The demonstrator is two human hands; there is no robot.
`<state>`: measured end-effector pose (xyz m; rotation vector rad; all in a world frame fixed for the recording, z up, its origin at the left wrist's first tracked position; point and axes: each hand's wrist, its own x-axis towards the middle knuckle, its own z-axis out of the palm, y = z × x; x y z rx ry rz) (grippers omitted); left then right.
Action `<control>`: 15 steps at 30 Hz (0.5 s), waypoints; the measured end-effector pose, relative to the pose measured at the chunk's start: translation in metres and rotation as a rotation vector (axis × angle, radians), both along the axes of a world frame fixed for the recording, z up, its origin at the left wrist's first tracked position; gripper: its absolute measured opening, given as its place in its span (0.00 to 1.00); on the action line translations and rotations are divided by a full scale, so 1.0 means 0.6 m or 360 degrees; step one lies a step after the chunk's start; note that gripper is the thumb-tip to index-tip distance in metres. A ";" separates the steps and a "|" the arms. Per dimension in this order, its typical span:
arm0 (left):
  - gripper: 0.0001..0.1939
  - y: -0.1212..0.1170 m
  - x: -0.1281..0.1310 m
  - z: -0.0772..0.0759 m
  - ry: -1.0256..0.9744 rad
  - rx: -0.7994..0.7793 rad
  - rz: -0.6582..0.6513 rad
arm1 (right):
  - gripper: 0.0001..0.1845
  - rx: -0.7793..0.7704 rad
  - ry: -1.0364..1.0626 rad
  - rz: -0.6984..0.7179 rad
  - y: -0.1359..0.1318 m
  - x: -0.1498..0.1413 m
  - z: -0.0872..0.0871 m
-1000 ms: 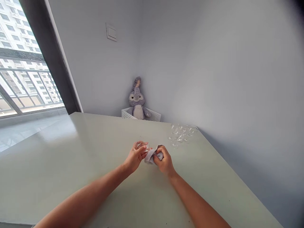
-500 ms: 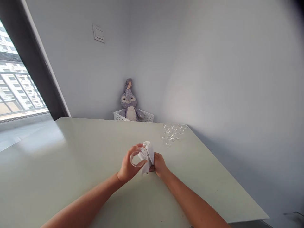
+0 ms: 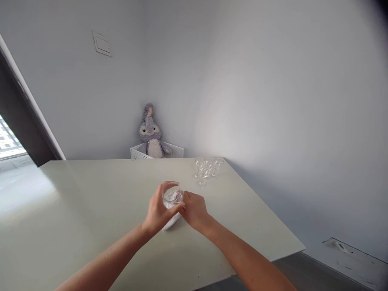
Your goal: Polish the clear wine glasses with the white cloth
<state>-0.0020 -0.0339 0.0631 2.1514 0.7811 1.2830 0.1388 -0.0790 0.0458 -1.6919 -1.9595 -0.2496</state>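
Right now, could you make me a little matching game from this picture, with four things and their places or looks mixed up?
1. Held glass
2. Cloth
3. Stemmed glasses
4. Plush toy

A. Grouped near the table's far right corner
B. Inside a white perforated box
C. Grasped by the left hand
D. Pale, partly hidden

Pairs: 1-C, 2-D, 3-A, 4-B

Easy to pass over table [image 3: 91, 194] at left of frame. Blocked by held glass [image 3: 170, 195] at lower middle, standing glasses [image 3: 208, 163] right of center, white basket [image 3: 176, 152] left of center.
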 end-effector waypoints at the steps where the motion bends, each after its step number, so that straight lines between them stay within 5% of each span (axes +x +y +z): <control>1: 0.30 -0.004 0.007 0.004 0.0054 -0.0007 -0.0070 | 0.08 -0.0053 0.0061 -0.0013 -0.003 0.007 -0.002; 5: 0.42 0.001 0.008 -0.009 0.0336 0.0044 -0.0140 | 0.12 -0.0171 0.0403 -0.0180 -0.019 0.067 -0.024; 11: 0.29 0.030 -0.035 -0.103 0.0663 0.0000 0.0118 | 0.14 -0.0243 0.0944 -0.0726 -0.007 0.212 -0.068; 15: 0.31 0.032 -0.042 -0.137 0.0777 0.0289 -0.0163 | 0.14 -0.0307 0.1039 -0.0850 0.041 0.259 -0.086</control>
